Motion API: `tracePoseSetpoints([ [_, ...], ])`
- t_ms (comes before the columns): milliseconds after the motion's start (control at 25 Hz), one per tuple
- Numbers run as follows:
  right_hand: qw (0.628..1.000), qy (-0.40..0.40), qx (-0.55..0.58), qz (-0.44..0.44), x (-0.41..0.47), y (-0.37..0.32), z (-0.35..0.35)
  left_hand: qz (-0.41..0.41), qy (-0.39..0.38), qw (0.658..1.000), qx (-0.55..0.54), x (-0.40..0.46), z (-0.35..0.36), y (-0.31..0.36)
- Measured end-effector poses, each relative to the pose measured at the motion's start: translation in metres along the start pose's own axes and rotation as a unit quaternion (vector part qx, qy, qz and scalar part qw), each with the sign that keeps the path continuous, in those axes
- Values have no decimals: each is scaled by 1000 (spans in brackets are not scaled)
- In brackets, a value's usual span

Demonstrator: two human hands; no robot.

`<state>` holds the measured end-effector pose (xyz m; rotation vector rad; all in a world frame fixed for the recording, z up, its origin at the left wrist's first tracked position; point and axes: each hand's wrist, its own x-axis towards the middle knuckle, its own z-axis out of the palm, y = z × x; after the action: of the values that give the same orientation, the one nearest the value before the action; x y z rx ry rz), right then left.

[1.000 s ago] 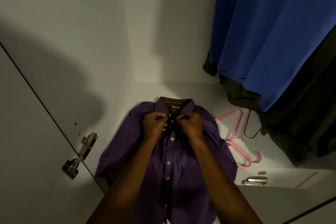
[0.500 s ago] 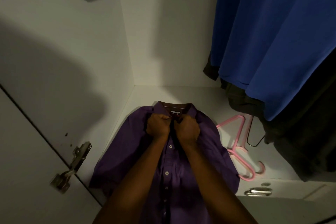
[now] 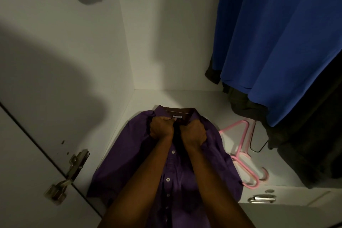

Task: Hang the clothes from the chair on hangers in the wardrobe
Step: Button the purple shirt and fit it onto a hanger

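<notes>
A purple button-up shirt (image 3: 129, 155) lies flat on the white wardrobe floor (image 3: 185, 98), collar away from me. My left hand (image 3: 161, 127) grips the left edge of the shirt front just below the collar. My right hand (image 3: 193, 133) grips the right edge beside it. Both fists are closed on the fabric, close together. Two pink hangers (image 3: 242, 146) lie on the floor to the right of the shirt.
A blue garment (image 3: 277, 42) and dark garments (image 3: 305, 150) hang at the right, reaching down near the floor. A thin black wire hanger (image 3: 254, 146) lies beside the pink ones. Metal door hinges (image 3: 68, 176) sit on the left wall and at the front edge (image 3: 261, 199).
A second ago my fingertips were pinching at the top button. Now both hands are curled into fists on the shirt's front edges below the collar.
</notes>
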<state>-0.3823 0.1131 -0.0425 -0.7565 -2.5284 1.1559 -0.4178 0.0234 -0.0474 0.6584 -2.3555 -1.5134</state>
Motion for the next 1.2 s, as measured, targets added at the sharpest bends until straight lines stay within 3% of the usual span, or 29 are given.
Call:
tracePoseSetpoints([
  [280,984,44,167,41,4,3,-3,57,-40,991,-114,9,-3,-20],
  [400,958,-1,286,35,10,6,-1,60,-57,981,-173,7,-6,-24],
  [600,941,-48,332,49,14,8,-4,90,-93,967,-219,-1,-9,-22],
  [800,891,-65,447,53,7,7,-10,103,-177,944,-260,-5,-15,-22],
  [880,889,-54,452,43,6,7,-6,88,-183,941,-270,-6,-17,-23],
  [1080,932,-4,357,-72,2,16,9,96,-171,942,-271,-4,-21,-24],
  [1200,931,2,357,-76,5,18,12,94,-177,939,-280,-4,-20,-24],
])
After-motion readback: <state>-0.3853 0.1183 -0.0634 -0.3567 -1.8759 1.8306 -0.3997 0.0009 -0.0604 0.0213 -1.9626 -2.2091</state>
